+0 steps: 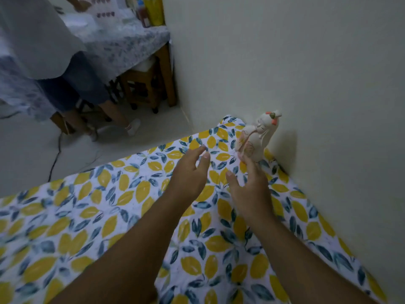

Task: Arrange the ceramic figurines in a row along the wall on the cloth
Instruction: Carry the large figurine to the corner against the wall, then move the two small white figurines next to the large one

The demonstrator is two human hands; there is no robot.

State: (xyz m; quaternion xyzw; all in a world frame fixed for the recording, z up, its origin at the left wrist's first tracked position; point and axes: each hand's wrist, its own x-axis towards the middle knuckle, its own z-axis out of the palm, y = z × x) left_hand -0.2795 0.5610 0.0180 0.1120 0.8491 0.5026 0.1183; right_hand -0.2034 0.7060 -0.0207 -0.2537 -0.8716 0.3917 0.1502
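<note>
While right hand (249,181) fingertips touch upright figurine (256,139) by far wall (306,73), steadying it, left hand (190,170) hovers spread, empty.

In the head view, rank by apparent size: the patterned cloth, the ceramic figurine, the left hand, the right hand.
1. Lemon-print cloth, by far.
2. Left hand and right hand: alike, no ranking.
3. Ceramic figurine: looks similar or slightly smaller, but it's farther away, so unsure.
</note>
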